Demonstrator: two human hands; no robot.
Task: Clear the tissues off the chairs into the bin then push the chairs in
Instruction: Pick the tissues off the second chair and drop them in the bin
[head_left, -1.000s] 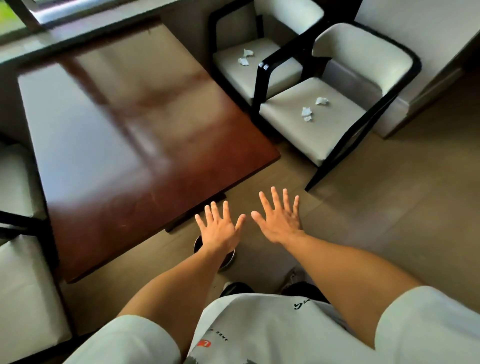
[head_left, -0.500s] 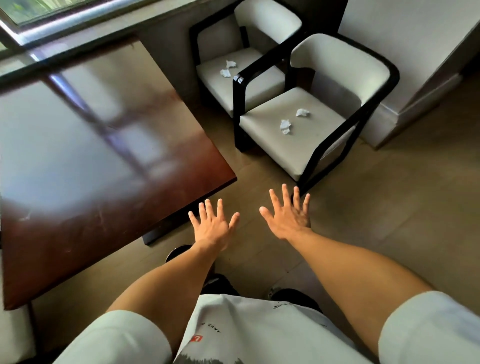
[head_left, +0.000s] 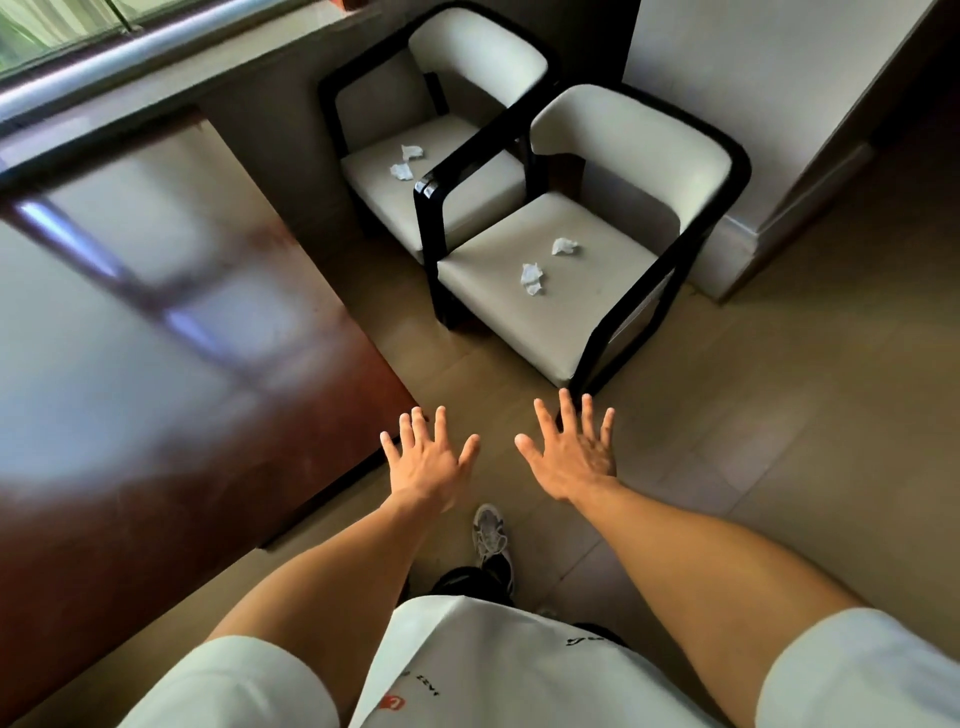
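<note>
Hands extended palm-down above the floor (head_left: 727, 415), both released with fingers spread and grasping nothing: left hand (head_left: 428, 460) beside the near right corner of the worktop (head_left: 156, 338), right hand (head_left: 571, 457) just short of the front corner of the near chair (head_left: 561, 301). Two crumpled tissues on the near chair seat: one (head_left: 532, 278) toward the middle, one (head_left: 564, 246) closer to the backrest. Two more tissues (head_left: 406, 162) on the seat of the far chair (head_left: 441, 176), close together, toward its left edge. Chairs side by side, touching or nearly so, pulled away from the worktop. Shoe (head_left: 491, 535) visible on the floor between the forearms.
</note>
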